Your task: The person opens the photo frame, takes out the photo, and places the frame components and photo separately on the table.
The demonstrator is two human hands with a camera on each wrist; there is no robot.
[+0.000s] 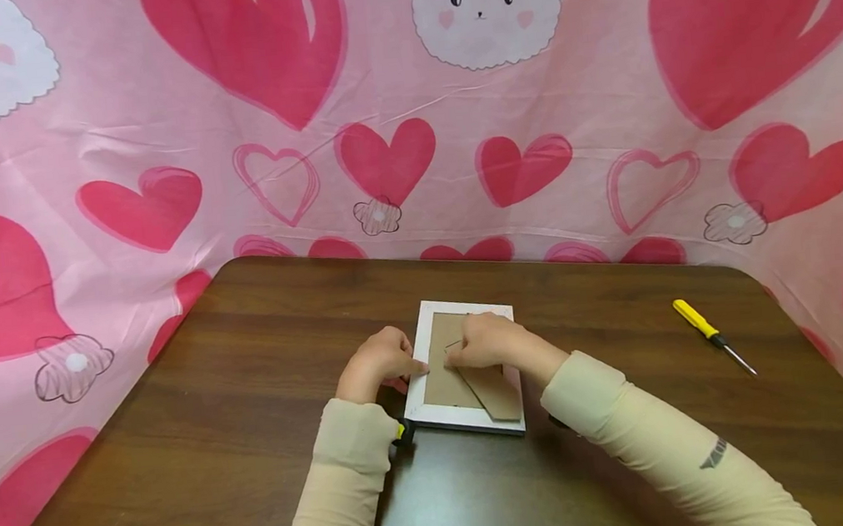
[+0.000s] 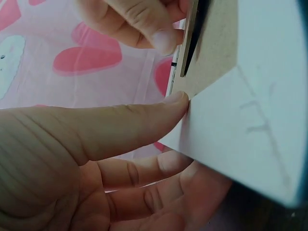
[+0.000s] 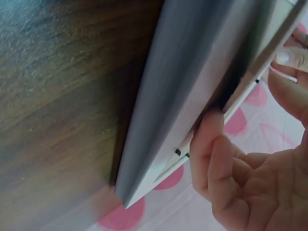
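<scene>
A white picture frame [image 1: 466, 304] lies back side up on the table, its brown backing board [image 1: 447, 388] showing. On the backing, a slanted brown easel stand [image 1: 501, 400] is raised a little. My left hand [image 1: 379, 363] grips the frame's left side. In the left wrist view, the thumb of that left hand [image 2: 110, 130] presses on the rim by a corner joint, with the fingers beneath. My right hand [image 1: 495, 343] pinches the stand near its upper part. Up close, the fingers of the right hand [image 3: 236, 173] curl at the stand's edge.
A screwdriver [image 1: 697, 320] with a yellow handle lies on the right of the brown wooden table [image 1: 266, 377]. A small black and yellow object [image 1: 404, 432] shows beside the left cuff. Behind the table hangs a pink heart-patterned cloth [image 1: 406, 89].
</scene>
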